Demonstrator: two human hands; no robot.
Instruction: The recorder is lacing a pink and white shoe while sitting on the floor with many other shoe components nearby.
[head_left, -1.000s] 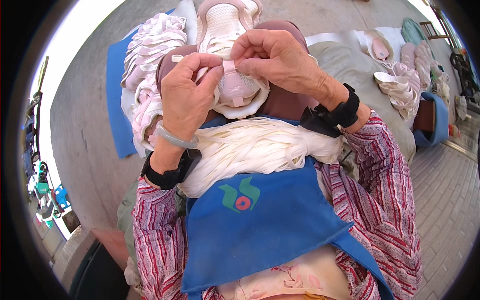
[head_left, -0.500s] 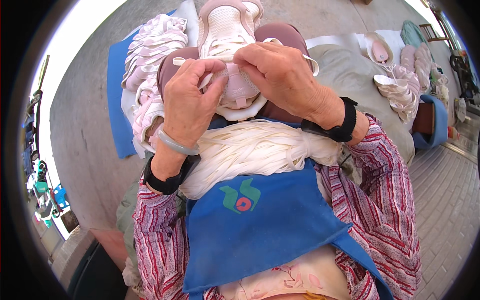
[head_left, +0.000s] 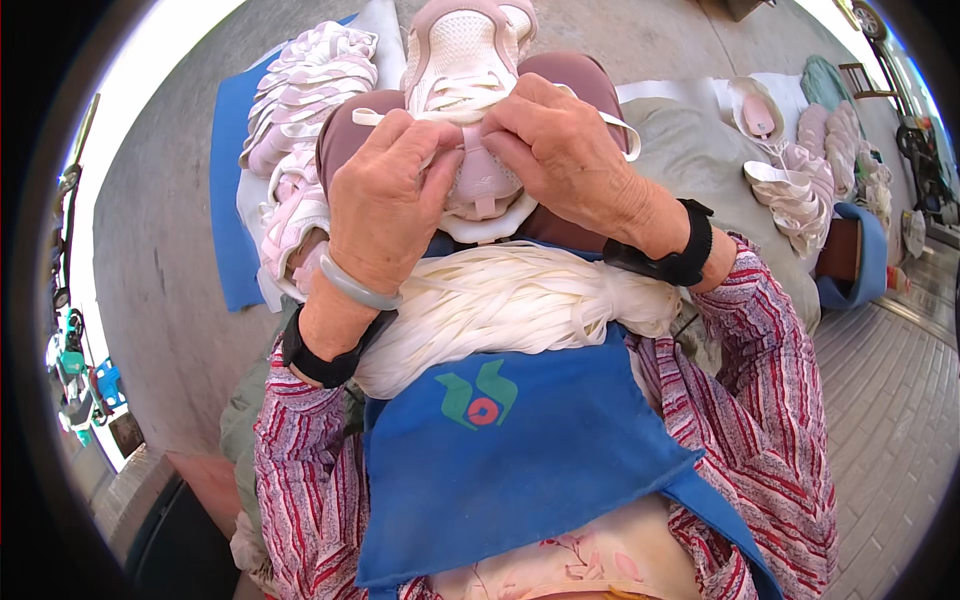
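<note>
A blue apron [head_left: 520,470] covers the person's lap, with a green and red emblem [head_left: 480,395] printed near its upper edge. Across the top of the apron lies a thick bundle of white flat laces [head_left: 510,300]. To the left, on a blue mat [head_left: 228,200], sits a pile of pink-and-white shoes [head_left: 305,90]; to the right, more shoe parts [head_left: 800,190] rest on a grey-green sack [head_left: 700,150]. A pink-and-white sneaker [head_left: 465,60] stands on the knees, toe pointing away. The left hand [head_left: 385,205] and the right hand [head_left: 565,155] close around its tongue [head_left: 480,180], fingers pinching a white lace [head_left: 450,112] that is threaded across the shoe's eyelets. A pale bangle [head_left: 355,290] circles the left wrist.
</note>
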